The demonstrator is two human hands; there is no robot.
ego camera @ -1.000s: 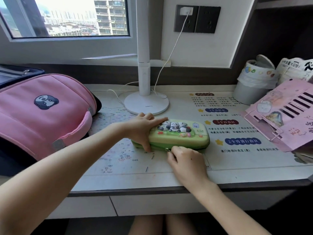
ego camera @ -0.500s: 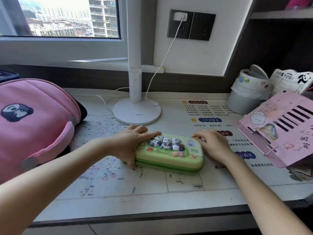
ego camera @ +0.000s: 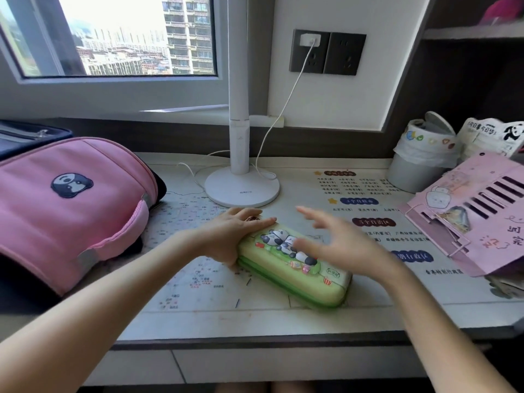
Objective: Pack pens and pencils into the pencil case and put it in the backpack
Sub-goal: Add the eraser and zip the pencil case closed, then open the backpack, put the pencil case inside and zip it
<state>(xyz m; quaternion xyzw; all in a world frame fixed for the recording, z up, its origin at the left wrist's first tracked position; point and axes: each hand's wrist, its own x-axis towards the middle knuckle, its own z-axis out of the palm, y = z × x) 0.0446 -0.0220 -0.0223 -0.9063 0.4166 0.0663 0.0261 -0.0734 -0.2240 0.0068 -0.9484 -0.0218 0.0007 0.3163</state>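
A white desk [ego camera: 255, 316] stood under a window, a pink backpack [ego camera: 71, 208] lying at the frame's left. At centre the green pencil case [ego camera: 297, 276] lay closed and angled on the desk. The left hand [ego camera: 226, 239] clasped its upper-left end, while the right hand [ego camera: 337, 242] hovered above it, fingers spread wide and blurred. The lift would probably go best gripping both ends and keeping the case level on the way left.
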